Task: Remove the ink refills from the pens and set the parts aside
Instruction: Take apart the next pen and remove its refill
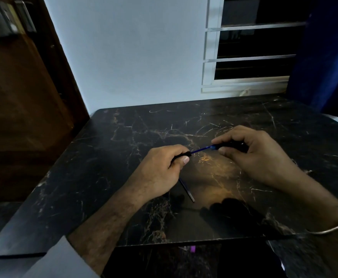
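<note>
Blue ink refill (201,149) half out, bridging the gap between both sets of fingertips, above the marble table (124,157) rather than resting on it. Left hand (162,173) curled round the black front piece (181,155), thumb and forefinger pinching it right where the refill enters. Right hand (252,153) wrapped round the black barrel (232,146), thumb underneath, other fingers curled over the top.

Risks, guessing from here: pulling off-axis, probably bending or kinking that thin refill, since it looks flimsy and is supported only at its two ends. Yanking too hard, likely popping it free suddenly and flinging a part off the table edge. Possibly a small spring inside too, easy to lose on such a dark, busy surface; can't see one though. Ink smear on fingertips if the tip gets squeezed.

Counts: one pen in hand, split into two black parts plus one blue refill. One thin stick-like piece (186,190) lying just below the left-hand fingers, near the palm, maybe an already pulled refill, too dim to say. One bangle (333,225) on the right wrist. Two hands. No other pens clearly visible.
</note>
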A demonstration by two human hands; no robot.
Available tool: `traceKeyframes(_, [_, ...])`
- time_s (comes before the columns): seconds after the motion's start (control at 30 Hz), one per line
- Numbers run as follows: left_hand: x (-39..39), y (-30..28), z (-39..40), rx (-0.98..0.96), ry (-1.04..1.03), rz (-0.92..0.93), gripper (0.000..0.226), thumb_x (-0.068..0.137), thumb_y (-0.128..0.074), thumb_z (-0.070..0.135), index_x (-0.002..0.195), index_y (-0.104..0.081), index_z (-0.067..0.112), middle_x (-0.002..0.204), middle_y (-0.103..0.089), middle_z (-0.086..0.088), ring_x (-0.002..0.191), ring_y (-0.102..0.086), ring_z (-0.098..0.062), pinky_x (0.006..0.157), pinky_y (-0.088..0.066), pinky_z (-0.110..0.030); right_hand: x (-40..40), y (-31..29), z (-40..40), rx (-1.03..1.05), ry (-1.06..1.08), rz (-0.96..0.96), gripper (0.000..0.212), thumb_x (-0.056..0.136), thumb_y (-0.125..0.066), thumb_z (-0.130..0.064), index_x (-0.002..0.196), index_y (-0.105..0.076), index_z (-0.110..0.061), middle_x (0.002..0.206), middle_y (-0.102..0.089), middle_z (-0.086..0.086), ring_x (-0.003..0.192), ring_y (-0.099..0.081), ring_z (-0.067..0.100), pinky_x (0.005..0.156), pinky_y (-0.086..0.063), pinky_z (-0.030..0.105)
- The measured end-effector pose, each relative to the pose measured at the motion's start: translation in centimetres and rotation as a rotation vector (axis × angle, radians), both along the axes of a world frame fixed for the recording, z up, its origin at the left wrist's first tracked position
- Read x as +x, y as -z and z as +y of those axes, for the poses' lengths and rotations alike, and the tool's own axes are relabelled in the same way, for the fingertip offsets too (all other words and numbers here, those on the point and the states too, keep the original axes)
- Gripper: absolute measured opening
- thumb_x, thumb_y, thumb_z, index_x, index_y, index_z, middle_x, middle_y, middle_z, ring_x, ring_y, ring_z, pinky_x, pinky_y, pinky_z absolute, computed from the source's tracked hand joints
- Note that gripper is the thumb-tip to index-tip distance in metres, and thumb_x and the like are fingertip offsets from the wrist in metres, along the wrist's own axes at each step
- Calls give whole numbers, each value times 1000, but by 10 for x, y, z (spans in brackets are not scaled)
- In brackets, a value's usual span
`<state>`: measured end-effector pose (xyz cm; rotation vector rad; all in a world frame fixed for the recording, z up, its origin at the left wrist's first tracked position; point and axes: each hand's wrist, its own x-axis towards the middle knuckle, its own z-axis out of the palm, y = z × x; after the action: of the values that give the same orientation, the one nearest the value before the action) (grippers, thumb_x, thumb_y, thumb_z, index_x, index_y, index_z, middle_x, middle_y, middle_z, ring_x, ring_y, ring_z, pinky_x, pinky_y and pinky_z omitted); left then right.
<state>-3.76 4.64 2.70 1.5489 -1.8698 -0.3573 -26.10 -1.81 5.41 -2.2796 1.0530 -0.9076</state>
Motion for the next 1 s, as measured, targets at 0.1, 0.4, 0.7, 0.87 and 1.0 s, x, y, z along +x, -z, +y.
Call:
traceKeyframes(0.1, [-3, -1, -1, 4, 13, 1, 15, 100, -56, 23, 106, -69, 25, 81, -65, 11, 81, -59, -5, 70, -46, -20, 4, 2, 4, 25, -60, 13, 30, 87, -70, -11, 108, -72, -33, 104, -66, -15, 99, -59, -6, 82, -44, 6])
traceKeyframes(0.4, [4, -1, 1, -4, -1, 25, 13, 100, -56, 20, 100, -69, 23, 78, -66, 6, 81, -60, -8, 70, -45, -16, -14, -7, -1, 38, 18, -53, 30, 85, -69, -14, 101, -65, -39, 104, -67, -15, 99, -59, -9, 75, -47, 15])
traceKeyframes(0.7, [-6, -2, 2, -2, 34, -41, 14, 100, -55, 22, 106, -68, 25, 82, -63, 16, 82, -58, 0, 66, -41, -9, 1, 0, 2, 44, -32, -14, 22, 84, -73, -13, 94, -71, -32, 96, -70, -13, 92, -63, -3, 77, -51, 11])
traceKeyframes(0.87, [-11, 0, 2, -33, 53, -88, 13, 99, -56, 21, 104, -68, 22, 84, -63, 12, 79, -58, -5, 64, -42, -17, 17, 13, 7, 74, -67, 2, 7, 89, -68, -29, 88, -75, -31, 76, -74, -12, 72, -66, 2, 63, -51, 17])
traceKeyframes(1.0, [-7, 1, 3, -24, 59, -104, 12, 99, -56, 23, 104, -67, 25, 81, -59, 16, 79, -56, -2, 62, -39, -12, 22, 20, 7, 184, 18, 32, 47, 91, -46, -60, 72, -71, -26, 56, -71, -8, 45, -59, 1, 45, -42, 13])
